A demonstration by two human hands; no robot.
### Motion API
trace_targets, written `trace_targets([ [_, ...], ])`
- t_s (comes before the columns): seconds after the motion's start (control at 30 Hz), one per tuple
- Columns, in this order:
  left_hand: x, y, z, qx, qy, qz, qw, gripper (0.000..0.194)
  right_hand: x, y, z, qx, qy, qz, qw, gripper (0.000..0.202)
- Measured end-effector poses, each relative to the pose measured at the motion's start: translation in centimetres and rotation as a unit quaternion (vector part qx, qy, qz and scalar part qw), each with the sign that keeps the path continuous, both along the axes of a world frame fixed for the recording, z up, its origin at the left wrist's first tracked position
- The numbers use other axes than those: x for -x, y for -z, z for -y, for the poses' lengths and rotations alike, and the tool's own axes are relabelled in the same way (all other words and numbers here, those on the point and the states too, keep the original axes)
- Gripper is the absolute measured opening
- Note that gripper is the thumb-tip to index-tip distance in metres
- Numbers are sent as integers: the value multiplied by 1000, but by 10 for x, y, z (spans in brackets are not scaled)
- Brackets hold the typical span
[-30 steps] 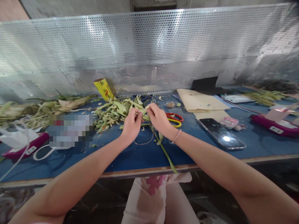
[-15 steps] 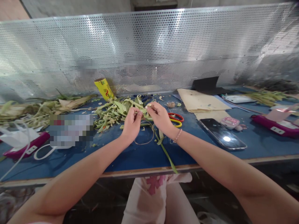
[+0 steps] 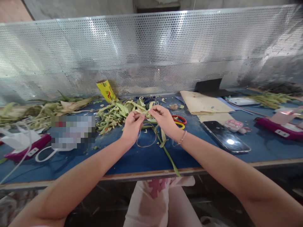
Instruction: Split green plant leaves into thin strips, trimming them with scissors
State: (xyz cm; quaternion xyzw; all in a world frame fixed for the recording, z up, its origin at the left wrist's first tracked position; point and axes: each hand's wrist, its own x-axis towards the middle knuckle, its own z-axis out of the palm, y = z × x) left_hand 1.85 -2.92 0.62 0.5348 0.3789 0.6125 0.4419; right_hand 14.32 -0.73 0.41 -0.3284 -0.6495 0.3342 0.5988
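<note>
Close together above the blue table, my left hand (image 3: 133, 124) and my right hand (image 3: 163, 119) both pinch a pale green strip of leaf, perhaps corn husk (image 3: 147, 113). The fingertips hide much of it. A thin string (image 3: 142, 146) hangs in a loop below the hands. Behind my left hand lies a heap of short green plant pieces (image 3: 111, 118). Beside my right wrist are scissors with red and yellow handles (image 3: 180, 122); their blades are hidden. A long green leaf strip (image 3: 170, 159) runs down to the table's front edge.
A perforated metal screen (image 3: 151, 47) stands along the back. A yellow tube (image 3: 106, 91) leans there. On the right lie brown paper (image 3: 205, 102), a dark phone (image 3: 224, 137) and a pink case (image 3: 234, 125). Purple tissue packs (image 3: 279, 127) lie at both sides, with husks (image 3: 47, 110) at left.
Both hands stay together on the leaf strip. The fingers have shifted slightly, the right hand turning a little, and more of the hanging string loop shows.
</note>
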Motion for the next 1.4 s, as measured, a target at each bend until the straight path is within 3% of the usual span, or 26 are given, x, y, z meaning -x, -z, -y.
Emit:
trace_targets([
  [0.1,-1,-2,0,35,41,25,998,18,1,2,-2,-13,7,-1,1000,15],
  [0.23,-2,-3,0,49,26,17,998,21,2,4,-3,-19,16,18,1000,15],
  [0.57,-1,3,-3,-66,-42,-118,990,18,3,3,5,-21,49,12,998,15],
  [0.8,-3,1,0,-73,-35,-106,991,20,6,-1,9,8,42,11,999,14],
  [0.93,-2,1,1,-74,-43,-121,989,17,0,1,8,-43,50,92,994,14],
  [1.07,0,1,0,-75,-44,-159,984,15,-6,1,8,-105,66,254,959,15],
  [1.2,0,1,-1,-90,-33,-227,969,9,-7,0,9,-183,136,405,885,19],
  [1.3,1,4,-4,-94,-49,-254,961,8,-8,0,11,-228,180,462,838,19],
  [1.4,3,6,-7,-78,-50,-272,958,7,-9,-1,13,-236,191,480,823,18],
])
